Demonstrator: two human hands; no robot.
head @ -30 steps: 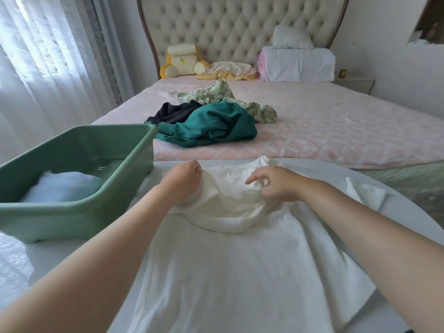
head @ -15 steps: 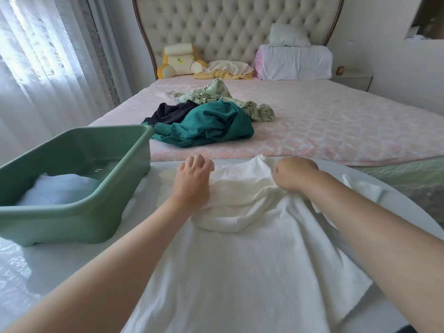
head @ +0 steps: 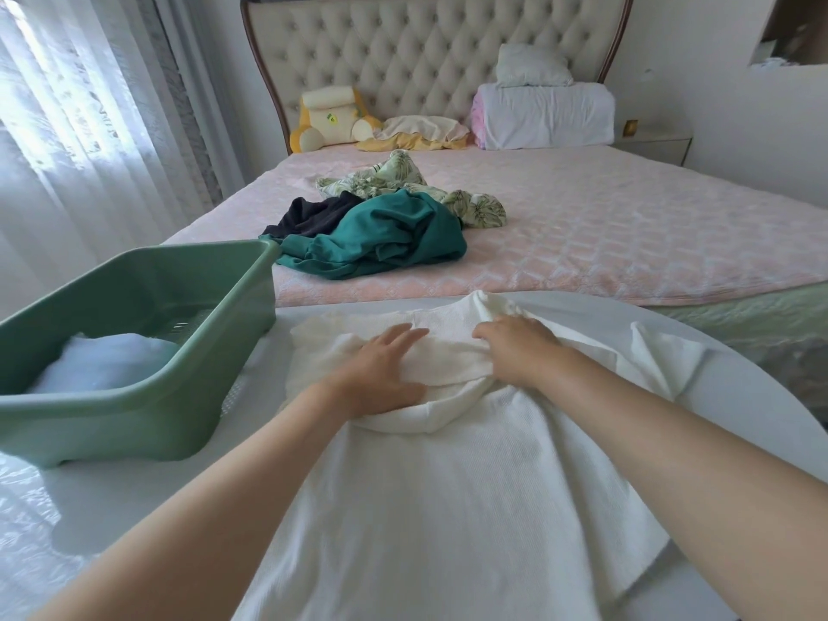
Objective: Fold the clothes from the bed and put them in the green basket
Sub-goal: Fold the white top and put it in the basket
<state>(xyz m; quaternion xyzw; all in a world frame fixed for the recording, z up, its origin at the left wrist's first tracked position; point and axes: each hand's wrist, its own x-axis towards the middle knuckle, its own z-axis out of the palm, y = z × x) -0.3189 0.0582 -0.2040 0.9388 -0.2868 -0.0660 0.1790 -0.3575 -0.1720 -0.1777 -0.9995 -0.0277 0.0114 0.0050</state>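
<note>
Pressing shirt (head: 448,508), left hand (head: 381,374) now flat

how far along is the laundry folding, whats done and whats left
Done: one pale item lies in the green basket. In hand: the left hand and right hand press the white garment on the table. Left: the teal garment, dark garment and leaf-print garment on the bed, unfolded.

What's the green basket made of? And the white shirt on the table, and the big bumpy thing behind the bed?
The green basket looks like hard plastic: smooth, slightly shiny moulded walls with a rounded rim. The white shirt looks like soft knit cloth, maybe cotton: matte, finely ribbed, with floppy folds. The headboard seems to be padded fabric or faux leather, dimpled with buttons, in a dark frame that is probably wood.
</note>
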